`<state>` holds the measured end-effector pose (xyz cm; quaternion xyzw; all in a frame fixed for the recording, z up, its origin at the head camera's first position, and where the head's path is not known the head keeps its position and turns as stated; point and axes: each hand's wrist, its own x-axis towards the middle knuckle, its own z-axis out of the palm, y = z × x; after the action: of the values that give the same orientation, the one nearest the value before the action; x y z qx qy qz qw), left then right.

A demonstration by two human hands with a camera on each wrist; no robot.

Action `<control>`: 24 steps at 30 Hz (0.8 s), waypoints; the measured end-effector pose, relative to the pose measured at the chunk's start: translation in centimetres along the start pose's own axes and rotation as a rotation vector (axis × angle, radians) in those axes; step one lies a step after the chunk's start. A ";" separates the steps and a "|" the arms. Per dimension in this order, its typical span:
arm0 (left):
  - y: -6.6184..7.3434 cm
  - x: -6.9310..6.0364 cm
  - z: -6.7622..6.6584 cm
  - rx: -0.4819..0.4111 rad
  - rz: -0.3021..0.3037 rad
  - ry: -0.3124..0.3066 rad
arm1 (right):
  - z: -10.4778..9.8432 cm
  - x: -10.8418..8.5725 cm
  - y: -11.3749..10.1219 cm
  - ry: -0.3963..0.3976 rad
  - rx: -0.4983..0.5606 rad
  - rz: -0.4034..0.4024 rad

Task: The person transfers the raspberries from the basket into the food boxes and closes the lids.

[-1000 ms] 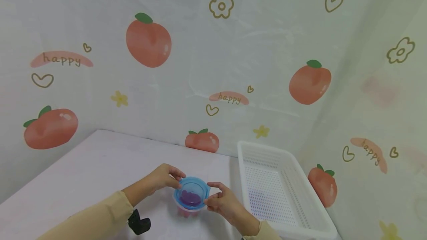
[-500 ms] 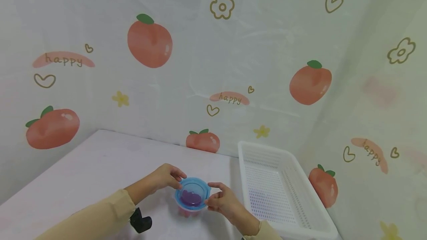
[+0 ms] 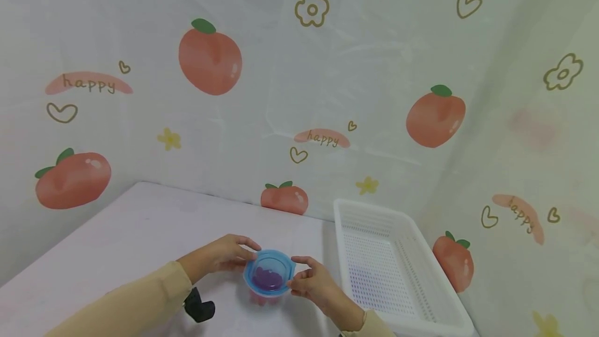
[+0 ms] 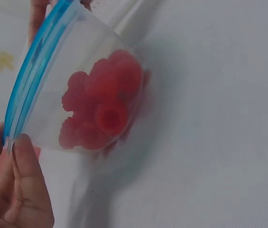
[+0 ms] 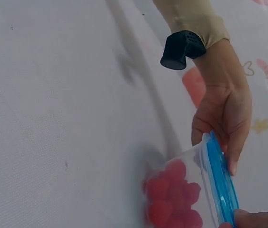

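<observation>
A clear round tub [image 4: 53, 118] sits on the white table under a blue lid [image 3: 273, 257]. Red, raspberry-like berries [image 4: 110, 83] show through its wall and look purple through the lid in the head view. My left hand [image 3: 222, 255] pinches the rim at the left, with one digit against the lid and a finger under the edge in the left wrist view. On the opposite side, my right hand [image 3: 318, 286] pinches the lid's rim near its small tab. In the right wrist view only a bit of the right hand's digits [image 5: 260, 219] shows.
A white perforated basket [image 3: 343, 254] stands right of the tub, close to my right hand. Behind the table [image 3: 154, 233] hangs a white peach-print sheet [image 3: 262, 92]. A black device [image 3: 198, 306] is at my left wrist.
My left hand has dropped slightly and shifted its fingers on the rim, some now lower beside the tub. The right hand and tub stay nearly in place.
</observation>
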<state>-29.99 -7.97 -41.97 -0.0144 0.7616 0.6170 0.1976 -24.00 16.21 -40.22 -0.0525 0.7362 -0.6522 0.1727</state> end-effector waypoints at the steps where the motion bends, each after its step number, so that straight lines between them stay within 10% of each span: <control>1: -0.1 0.1 0.0 -0.031 -0.026 0.002 | 0.0 0.0 0.0 0.000 0.003 0.000; 12: -0.3 0.4 -0.1 -0.146 -0.101 0.026 | 0.2 0.4 0.6 0.043 0.016 0.004; 24: -0.5 0.5 0.0 -0.129 -0.088 0.017 | 2.0 2.8 2.3 0.274 0.294 -0.036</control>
<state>-30.32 -7.97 -42.55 -0.0659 0.7205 0.6554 0.2170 -25.67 13.81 -43.23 0.0493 0.6487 -0.7567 0.0651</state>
